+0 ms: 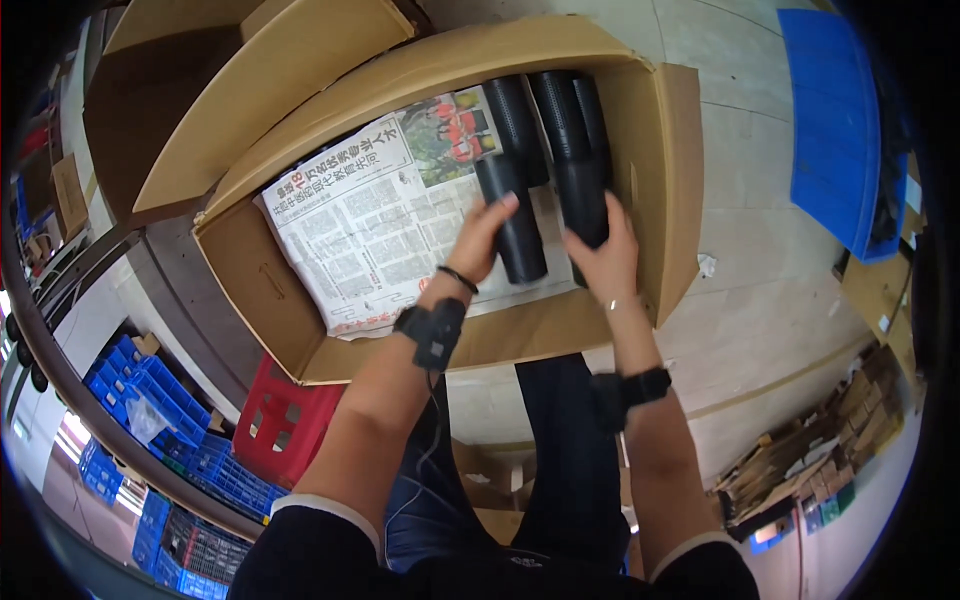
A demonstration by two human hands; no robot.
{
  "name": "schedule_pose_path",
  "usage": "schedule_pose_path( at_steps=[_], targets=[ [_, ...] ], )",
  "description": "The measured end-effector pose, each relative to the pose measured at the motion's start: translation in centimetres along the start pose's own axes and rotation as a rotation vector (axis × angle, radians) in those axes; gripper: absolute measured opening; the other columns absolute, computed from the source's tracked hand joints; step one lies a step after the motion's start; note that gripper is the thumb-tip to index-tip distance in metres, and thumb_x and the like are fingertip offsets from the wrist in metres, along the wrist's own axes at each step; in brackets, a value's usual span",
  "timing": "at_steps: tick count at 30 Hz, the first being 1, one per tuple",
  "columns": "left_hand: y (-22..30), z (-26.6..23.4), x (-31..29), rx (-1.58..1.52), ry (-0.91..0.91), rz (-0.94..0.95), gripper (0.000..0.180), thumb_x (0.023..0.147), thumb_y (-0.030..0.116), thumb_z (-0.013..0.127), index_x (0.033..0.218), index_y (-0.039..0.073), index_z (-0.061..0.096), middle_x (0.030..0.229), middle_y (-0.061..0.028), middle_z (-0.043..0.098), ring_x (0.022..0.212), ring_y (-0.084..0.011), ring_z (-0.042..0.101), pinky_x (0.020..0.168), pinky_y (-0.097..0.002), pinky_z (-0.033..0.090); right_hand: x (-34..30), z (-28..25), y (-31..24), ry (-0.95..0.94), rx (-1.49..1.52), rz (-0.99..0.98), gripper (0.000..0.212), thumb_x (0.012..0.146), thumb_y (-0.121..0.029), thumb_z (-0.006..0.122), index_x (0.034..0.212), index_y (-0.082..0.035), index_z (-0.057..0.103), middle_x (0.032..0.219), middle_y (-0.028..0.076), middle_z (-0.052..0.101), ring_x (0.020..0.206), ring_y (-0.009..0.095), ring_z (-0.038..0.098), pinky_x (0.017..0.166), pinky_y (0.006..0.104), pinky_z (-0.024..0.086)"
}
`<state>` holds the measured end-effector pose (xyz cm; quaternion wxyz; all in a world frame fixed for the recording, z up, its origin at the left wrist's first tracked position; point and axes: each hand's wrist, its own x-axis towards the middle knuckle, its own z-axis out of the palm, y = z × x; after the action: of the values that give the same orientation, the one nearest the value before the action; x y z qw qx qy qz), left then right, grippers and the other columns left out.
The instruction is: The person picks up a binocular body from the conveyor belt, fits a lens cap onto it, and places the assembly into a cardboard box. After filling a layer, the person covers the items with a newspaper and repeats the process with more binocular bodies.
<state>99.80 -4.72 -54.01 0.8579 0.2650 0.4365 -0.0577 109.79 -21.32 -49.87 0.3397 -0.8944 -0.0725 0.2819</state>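
A long cardboard box [480,345] lies open in front of me, with a printed newspaper sheet [360,230] spread over most of its contents. Black tubes with a finely textured surface lie at its right end. My left hand [484,236] is closed around one black tube [518,240], thumb across its upper side. With its fingers partly hidden behind, my right hand [610,255] grips another black tube [580,195] near its lower end. Farther back in the box rest more textured tubes [515,115], beyond the held ones. Dark straps with small devices circle both my forearms.
Another open cardboard box [270,90] stands at the far left. A red plastic crate [285,420] is by my left arm, near blue crates [165,390]. At the far right is a blue bin [835,130]; flattened cardboard [820,450] is stacked below it.
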Motion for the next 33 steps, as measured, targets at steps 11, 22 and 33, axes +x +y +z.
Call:
schedule_pose_path(
  at_steps=[11, 22, 33],
  targets=[
    [6.5, 0.7, 6.9, -0.086, -0.076, 0.058, 0.037, 0.084, 0.031, 0.067, 0.111, 0.009, 0.055, 0.093, -0.0044, 0.063, 0.083, -0.0173, 0.063, 0.076, -0.0320, 0.051, 14.9, 2.7, 0.8, -0.269, 0.502, 0.381, 0.105, 0.078, -0.068, 0.059, 0.149, -0.005, 0.014, 0.145, 0.017, 0.034, 0.127, 0.027, 0.042, 0.097, 0.0387, 0.043],
    [5.9, -0.5, 9.0, -0.122, -0.150, -0.060, 0.039, 0.085, 0.029, 0.067, 0.116, 0.012, 0.053, 0.101, -0.0038, 0.060, 0.096, -0.0172, 0.059, 0.086, -0.0328, 0.047, 16.7, 2.0, 3.5, -0.307, 0.683, 0.667, 0.097, 0.074, -0.080, 0.049, 0.138, -0.008, 0.042, 0.132, 0.013, 0.052, 0.112, 0.022, 0.054, 0.092, 0.0368, 0.046],
    [4.1, -1.6, 9.8, -0.154, -0.268, -0.089, 0.069, 0.082, 0.027, 0.070, 0.139, 0.018, 0.032, 0.127, -0.0076, 0.048, 0.118, -0.0244, 0.048, 0.096, -0.0414, 0.042, 17.1, 3.6, 4.6, -0.343, 0.444, 0.404, 0.107, 0.072, -0.070, 0.063, 0.145, -0.001, 0.026, 0.145, 0.018, 0.033, 0.134, 0.027, 0.033, 0.108, 0.0361, 0.029]
  ],
)
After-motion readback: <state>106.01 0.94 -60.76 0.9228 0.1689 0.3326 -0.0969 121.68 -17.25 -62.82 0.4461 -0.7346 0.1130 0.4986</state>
